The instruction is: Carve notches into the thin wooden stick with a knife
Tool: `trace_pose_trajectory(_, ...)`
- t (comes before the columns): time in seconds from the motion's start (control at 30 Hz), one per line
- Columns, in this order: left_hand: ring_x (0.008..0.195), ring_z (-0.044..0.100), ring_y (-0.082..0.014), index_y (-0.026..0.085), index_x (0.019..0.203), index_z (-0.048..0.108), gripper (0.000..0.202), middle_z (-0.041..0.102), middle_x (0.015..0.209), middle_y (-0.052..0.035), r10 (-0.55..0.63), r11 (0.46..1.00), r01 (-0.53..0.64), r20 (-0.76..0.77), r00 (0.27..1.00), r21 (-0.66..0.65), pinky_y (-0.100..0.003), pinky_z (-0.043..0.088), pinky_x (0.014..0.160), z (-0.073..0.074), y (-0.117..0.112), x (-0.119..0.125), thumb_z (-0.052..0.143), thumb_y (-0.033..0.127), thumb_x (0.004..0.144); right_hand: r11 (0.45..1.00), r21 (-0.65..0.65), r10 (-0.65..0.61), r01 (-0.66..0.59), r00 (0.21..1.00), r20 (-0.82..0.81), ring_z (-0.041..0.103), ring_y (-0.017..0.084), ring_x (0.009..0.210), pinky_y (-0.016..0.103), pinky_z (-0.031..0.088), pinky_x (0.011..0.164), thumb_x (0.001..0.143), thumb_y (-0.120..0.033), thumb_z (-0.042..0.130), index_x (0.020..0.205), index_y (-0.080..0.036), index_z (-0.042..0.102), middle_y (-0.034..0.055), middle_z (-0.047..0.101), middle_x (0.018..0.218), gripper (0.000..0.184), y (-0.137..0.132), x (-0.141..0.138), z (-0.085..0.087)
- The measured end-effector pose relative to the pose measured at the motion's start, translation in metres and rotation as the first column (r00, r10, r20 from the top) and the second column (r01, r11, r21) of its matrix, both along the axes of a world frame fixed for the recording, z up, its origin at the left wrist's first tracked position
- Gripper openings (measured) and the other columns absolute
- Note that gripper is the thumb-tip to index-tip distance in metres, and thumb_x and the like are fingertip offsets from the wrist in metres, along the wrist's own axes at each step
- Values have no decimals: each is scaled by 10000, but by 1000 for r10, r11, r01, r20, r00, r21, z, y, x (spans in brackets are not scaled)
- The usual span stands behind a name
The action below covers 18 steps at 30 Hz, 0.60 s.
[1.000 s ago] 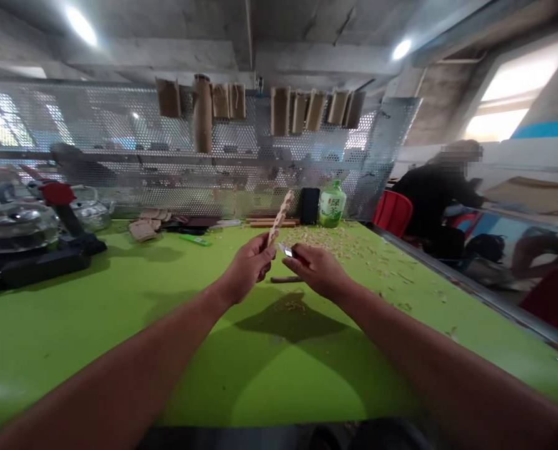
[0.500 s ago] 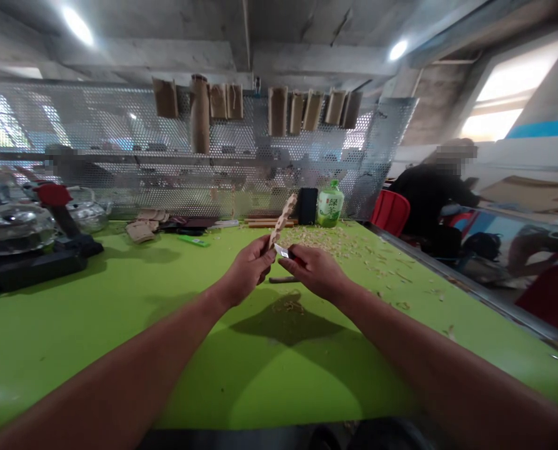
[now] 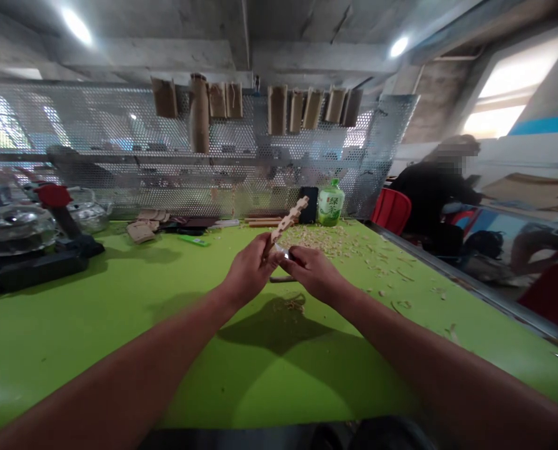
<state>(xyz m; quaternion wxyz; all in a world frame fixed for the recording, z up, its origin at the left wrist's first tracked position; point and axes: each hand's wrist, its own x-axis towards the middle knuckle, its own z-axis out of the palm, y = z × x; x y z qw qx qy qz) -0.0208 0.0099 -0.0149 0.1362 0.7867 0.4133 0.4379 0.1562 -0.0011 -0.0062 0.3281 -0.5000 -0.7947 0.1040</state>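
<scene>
My left hand (image 3: 249, 267) is closed round the lower end of a pale, notched strip of wood (image 3: 290, 220), which slants up and to the right. A knife (image 3: 286, 255) is in the closed fingers of my right hand (image 3: 315, 272); its short, shiny blade lies against the wood close to my left thumb. Most of the knife's handle is hidden by my fingers. Beneath the hands a dark, thin stick (image 3: 283, 280) rests on the green table (image 3: 194, 375), and a small heap of curled shavings (image 3: 293, 304) lies just nearer to me.
Wood chips (image 3: 335, 240) are scattered over the table's right half. At the back stand a green bottle (image 3: 331, 203) and a dark upright box (image 3: 308, 205). A light-green cutter (image 3: 192, 240) and wooden pieces (image 3: 142, 230) lie back left. Glass teapots (image 3: 14, 228) stand far left. A person (image 3: 428, 187) sits at right.
The notched wood strip has tilted further to the right. My left hand has rolled with it, and my right hand with the knife has shifted slightly, the blade now less visible.
</scene>
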Motion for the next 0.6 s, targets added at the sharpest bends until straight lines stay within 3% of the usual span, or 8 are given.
trace_pose_trajectory(0.2,768,562,-178,175,1083,562,334,636,879,-49,43,998,-43,-14,999,38,-294,399,690,2,-1,1,475,455,923,997,-10,-78,78,997,13,413,119,557,270,241,517,911,-593,429,655,-204,439,-8,483,600,466,-9,-5,3)
trace_pose_trajectory(0.4,787,563,-166,173,1099,559,338,642,916,-49,-17,999,13,82,997,51,-280,409,710,0,-2,4,478,455,932,972,70,-231,225,968,94,417,125,559,271,202,510,899,-510,485,700,-208,495,5,547,635,362,-16,-8,3)
trace_pose_trajectory(0.6,766,534,-157,163,1069,556,346,623,887,-40,-36,999,31,149,988,37,-266,395,689,-2,-4,8,476,471,933,955,126,-284,270,952,117,400,122,554,265,184,519,896,-531,483,722,-211,529,5,559,636,368,-17,-10,2)
